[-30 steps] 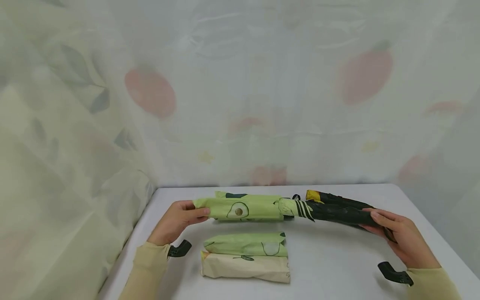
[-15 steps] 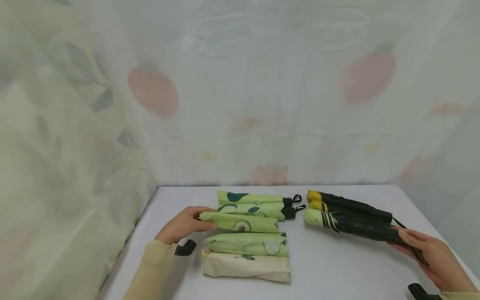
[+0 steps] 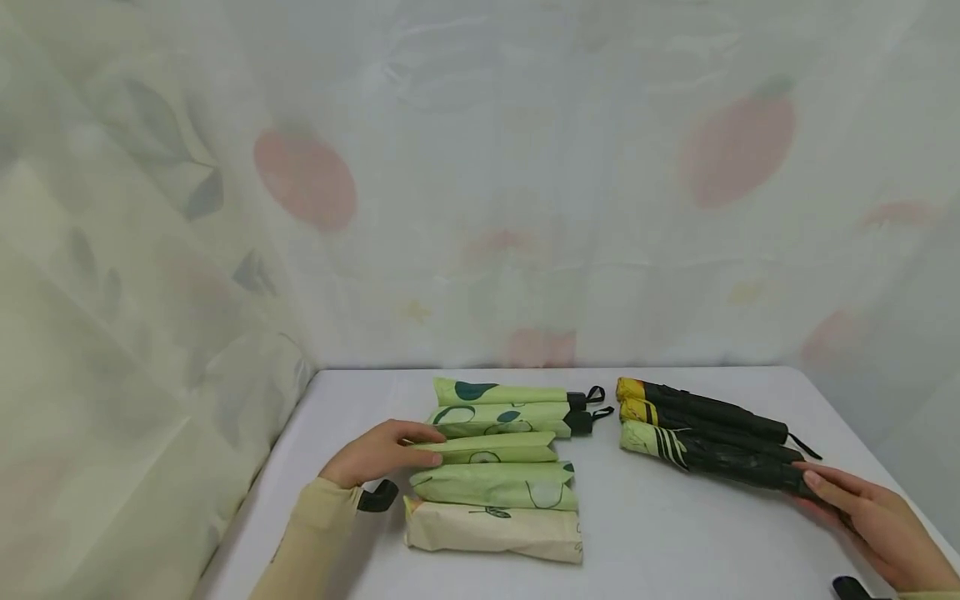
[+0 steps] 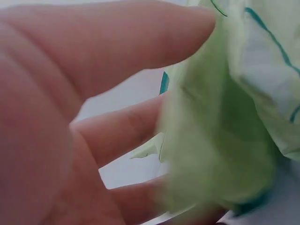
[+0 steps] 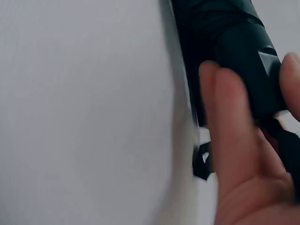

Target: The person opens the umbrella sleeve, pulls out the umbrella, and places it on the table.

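Note:
In the head view my left hand is at the left end of a flat green avocado-print fabric sleeve. The left wrist view shows my thumb on one face of the green sleeve and the fingers behind it, partly hidden. At the right, my right hand holds the handle end of a folded black umbrella with a light green striped tip. In the right wrist view, fingers and thumb lie on either side of the black umbrella, with a black strap hanging beside them.
Behind the held umbrella lie two black umbrellas with yellow tips, one a far umbrella. Two green umbrellas with black handles, including a patterned umbrella, lie behind the left sleeve. Nearer are another green sleeve and a cream sleeve.
The green sleeve and black umbrella were raised and end to end; they have come apart and down. The sleeve now lies in the left row, the umbrella beside the right group.

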A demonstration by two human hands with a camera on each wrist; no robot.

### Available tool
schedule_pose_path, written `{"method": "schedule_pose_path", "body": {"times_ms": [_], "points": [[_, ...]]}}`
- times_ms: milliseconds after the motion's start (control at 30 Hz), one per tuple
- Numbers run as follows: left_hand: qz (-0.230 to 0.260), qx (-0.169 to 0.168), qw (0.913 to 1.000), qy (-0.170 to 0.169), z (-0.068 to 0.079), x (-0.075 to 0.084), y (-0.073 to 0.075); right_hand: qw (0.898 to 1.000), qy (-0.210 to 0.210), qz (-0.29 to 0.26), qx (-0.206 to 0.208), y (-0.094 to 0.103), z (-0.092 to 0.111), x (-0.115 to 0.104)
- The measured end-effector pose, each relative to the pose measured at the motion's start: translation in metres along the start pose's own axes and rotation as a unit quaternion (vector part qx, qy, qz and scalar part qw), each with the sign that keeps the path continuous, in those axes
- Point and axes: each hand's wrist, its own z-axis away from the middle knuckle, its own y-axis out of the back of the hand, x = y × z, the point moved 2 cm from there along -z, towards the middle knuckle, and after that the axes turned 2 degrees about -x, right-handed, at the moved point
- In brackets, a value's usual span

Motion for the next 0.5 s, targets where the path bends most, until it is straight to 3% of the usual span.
{"method": "schedule_pose_path", "body": {"times_ms": [200,400,500], "points": [[0.008,0.027,0.9996,0.011,-0.001,0.003,-0.002,0.988,-0.048,0.143,0.039,0.001,-0.002,-0.003],[-0.005,0.081,0.9962,0.031,-0.001,0.009,0.002,0.979,-0.086,0.172,0.065,-0.003,0.001,-0.008],[-0.02,0.116,0.9918,0.052,0.0,0.009,0.008,0.97,-0.081,0.192,0.122,-0.01,0.007,-0.024]]}}
